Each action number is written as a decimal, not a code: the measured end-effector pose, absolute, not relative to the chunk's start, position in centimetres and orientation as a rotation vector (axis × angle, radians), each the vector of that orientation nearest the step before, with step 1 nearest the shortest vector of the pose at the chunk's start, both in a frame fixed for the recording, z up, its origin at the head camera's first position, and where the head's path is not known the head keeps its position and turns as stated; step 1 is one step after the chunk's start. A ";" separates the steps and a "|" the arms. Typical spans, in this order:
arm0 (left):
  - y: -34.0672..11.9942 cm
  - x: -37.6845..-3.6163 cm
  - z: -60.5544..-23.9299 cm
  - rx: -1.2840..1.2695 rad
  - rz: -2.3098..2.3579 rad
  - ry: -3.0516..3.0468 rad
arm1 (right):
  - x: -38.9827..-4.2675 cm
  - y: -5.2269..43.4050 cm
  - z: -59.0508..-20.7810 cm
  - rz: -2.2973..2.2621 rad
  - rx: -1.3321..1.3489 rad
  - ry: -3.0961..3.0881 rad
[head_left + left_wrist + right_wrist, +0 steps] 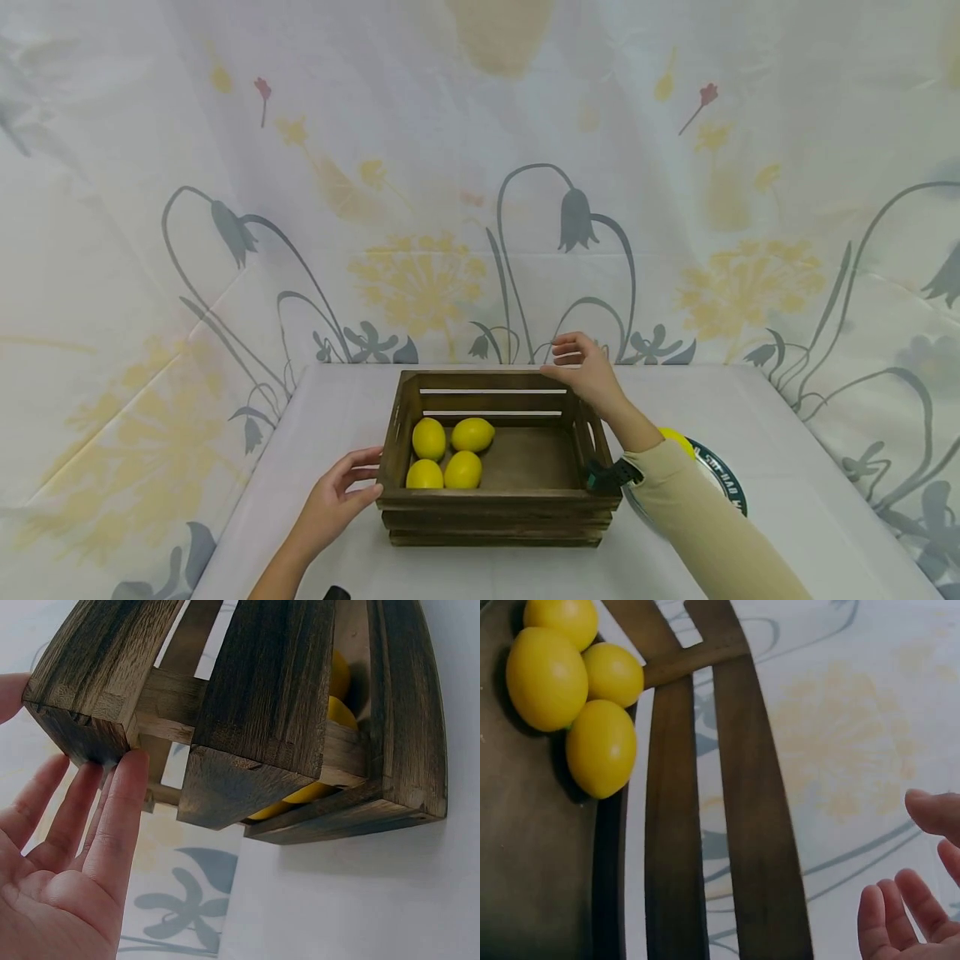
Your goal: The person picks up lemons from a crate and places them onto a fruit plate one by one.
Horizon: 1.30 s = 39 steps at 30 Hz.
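Left grip (339, 498), fingers extended, touches a slatted wooden crate (495, 500) of lemons (463, 470); right grip (592, 377) hovers empty, relaxed. The crate looks stiff, best held by its ends.

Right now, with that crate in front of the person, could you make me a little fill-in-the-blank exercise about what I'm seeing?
1. The wooden crate holds ____ lemons.
2. Those lemons are all ____ in colour.
3. At the crate's near left corner is the person's ____ hand.
4. In the head view, the plate lies to the ____ of the crate.

Missing words: four; yellow; left; right.
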<state>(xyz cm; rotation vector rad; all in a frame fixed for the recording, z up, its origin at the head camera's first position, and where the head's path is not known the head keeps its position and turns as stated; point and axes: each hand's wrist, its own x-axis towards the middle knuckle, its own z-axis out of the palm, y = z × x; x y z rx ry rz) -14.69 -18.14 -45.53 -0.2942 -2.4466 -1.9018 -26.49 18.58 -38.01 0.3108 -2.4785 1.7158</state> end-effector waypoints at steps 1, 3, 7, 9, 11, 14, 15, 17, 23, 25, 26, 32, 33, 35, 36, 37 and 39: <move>-18.1 -14.7 -45.5 -0.293 -1.903 -2.447 | -26.6 18.5 -38.2 1.716 0.325 -2.483; -18.1 -14.7 -45.5 -0.297 -1.911 -2.445 | -26.3 18.0 -37.7 1.722 0.361 -2.493; -18.0 -14.7 -45.5 -0.304 -1.922 -2.444 | -26.5 17.7 -37.9 1.694 0.470 -2.539; -18.0 -14.8 -45.6 -0.306 -1.919 -2.445 | -27.2 17.8 -38.6 1.681 0.533 -2.577; -18.1 -14.7 -45.6 -0.311 -1.914 -2.449 | -27.9 18.1 -39.6 1.675 0.592 -2.619; -18.2 -14.7 -45.7 -0.312 -1.908 -2.450 | -28.2 18.1 -40.1 1.659 0.747 -2.686; -18.2 -14.7 -45.7 -0.315 -1.905 -2.450 | -28.3 18.0 -40.2 1.651 0.802 -2.710; -18.2 -14.8 -45.7 -0.319 -1.900 -2.450 | -28.5 17.9 -40.4 1.625 0.911 -2.758; -18.3 -14.8 -45.7 -0.333 -1.887 -2.450 | -29.2 17.2 -41.1 1.544 1.141 -2.873; -18.3 -14.8 -45.7 -0.342 -1.889 -2.448 | -29.3 16.8 -41.3 1.519 1.192 -2.903; -18.3 -14.8 -45.7 -0.344 -1.892 -2.446 | -29.4 16.6 -41.4 1.510 1.217 -2.913; -18.2 -14.7 -45.7 -0.344 -1.915 -2.430 | -29.7 15.1 -42.0 1.418 1.358 -2.986; -18.2 -14.7 -45.7 -0.349 -1.914 -2.427 | -29.7 14.8 -42.2 1.389 1.367 -3.006; -18.2 -14.6 -45.6 -0.361 -1.913 -2.423 | -30.0 14.3 -42.4 1.332 1.378 -3.043; -18.2 -14.5 -45.6 -0.364 -1.912 -2.423 | -30.1 14.0 -42.5 1.295 1.381 -3.059; -18.2 -14.5 -45.6 -0.365 -1.915 -2.420 | -30.1 13.8 -42.6 1.253 1.389 -3.074; -18.2 -14.5 -45.5 -0.372 -1.917 -2.416 | -30.3 13.2 -42.7 1.203 1.411 -3.093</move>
